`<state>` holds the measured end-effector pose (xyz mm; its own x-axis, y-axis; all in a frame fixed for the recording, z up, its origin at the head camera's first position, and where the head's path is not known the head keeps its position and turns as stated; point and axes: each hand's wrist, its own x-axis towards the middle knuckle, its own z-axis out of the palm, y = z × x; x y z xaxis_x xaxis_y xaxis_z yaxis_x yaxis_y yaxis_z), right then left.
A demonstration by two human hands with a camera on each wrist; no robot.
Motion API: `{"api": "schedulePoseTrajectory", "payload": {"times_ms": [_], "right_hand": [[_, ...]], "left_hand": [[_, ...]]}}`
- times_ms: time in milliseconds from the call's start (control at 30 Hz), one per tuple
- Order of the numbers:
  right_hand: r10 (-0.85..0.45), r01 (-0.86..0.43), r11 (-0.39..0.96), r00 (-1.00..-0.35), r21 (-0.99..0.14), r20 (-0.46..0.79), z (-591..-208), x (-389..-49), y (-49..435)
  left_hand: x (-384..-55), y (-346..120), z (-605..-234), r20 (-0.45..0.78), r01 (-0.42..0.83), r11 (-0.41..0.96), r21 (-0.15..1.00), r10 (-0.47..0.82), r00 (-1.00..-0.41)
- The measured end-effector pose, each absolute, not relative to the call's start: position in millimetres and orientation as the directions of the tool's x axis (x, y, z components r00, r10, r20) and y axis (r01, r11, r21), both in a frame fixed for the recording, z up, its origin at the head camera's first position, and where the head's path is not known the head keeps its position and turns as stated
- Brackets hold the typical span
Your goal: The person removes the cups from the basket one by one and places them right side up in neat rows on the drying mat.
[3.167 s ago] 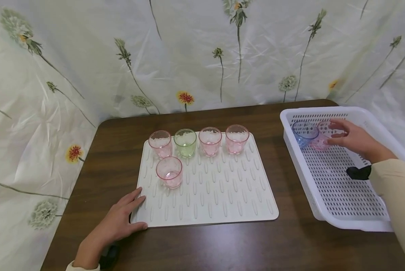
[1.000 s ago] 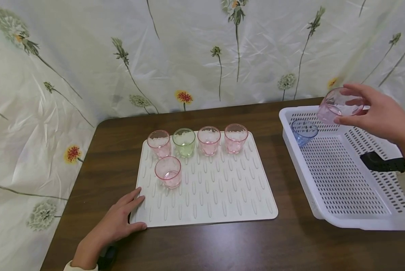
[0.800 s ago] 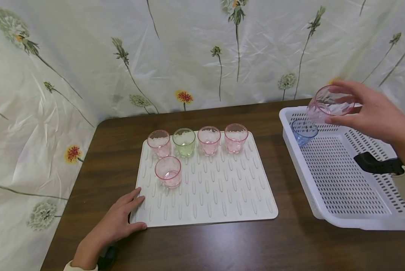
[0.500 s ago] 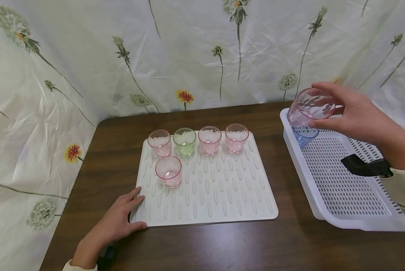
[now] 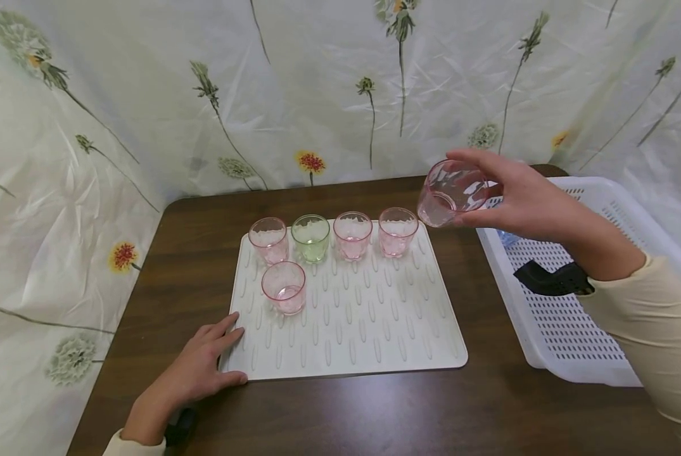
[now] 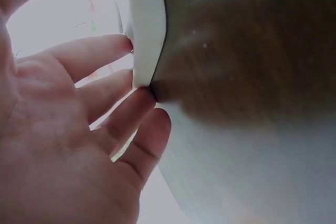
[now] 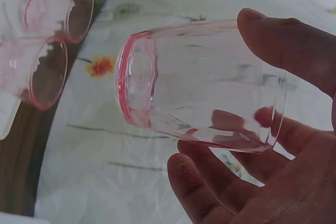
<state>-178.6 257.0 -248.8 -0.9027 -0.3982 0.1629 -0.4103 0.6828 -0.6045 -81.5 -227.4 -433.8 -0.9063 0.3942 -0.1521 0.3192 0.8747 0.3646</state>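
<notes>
My right hand (image 5: 522,199) grips a pink glass (image 5: 451,193) near its rim, thumb on one side and fingers on the other. It hangs tilted, base toward the left, beyond the mat's far right corner. The right wrist view shows the same pink glass (image 7: 194,85) close up with nothing visible inside. On the white ribbed mat (image 5: 357,342) stand a green glass (image 5: 311,239) and several pink glasses, one (image 5: 284,288) in a second row. My left hand (image 5: 200,358) rests at the mat's left edge, fingers extended; in the left wrist view its fingertips touch the mat's rim (image 6: 149,24).
A white perforated basket (image 5: 511,297) stands on the right of the brown table (image 5: 340,418). Inside it, a blue glass (image 5: 508,238) is mostly hidden behind my right hand. A flower-printed curtain (image 5: 317,95) hangs along the table's far side.
My right hand has lifted the pink glass out of the basket and carried it left, toward the mat. The left hand stays in place.
</notes>
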Motion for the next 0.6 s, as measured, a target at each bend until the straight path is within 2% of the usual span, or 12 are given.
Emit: {"api": "schedulePoseTrajectory", "payload": {"times_ms": [133,400,600], "right_hand": [[-0.435,-0.438,0.658,-0.885,-0.612,0.166,-252,-180,244],[-0.491,-0.431,0.662,-0.868,-0.613,0.079,-253,-177,211],[-0.536,-0.473,0.636,-0.839,-0.611,0.092,-255,-177,190]], "left_hand": [[-83,-225,-431,-0.194,0.3,0.884,0.359,0.385,-0.902],[-84,-223,-429,-0.246,0.261,0.898,0.355,0.359,-0.9],[-85,-223,-429,-0.253,0.245,0.9,0.36,0.347,-0.903]]}}
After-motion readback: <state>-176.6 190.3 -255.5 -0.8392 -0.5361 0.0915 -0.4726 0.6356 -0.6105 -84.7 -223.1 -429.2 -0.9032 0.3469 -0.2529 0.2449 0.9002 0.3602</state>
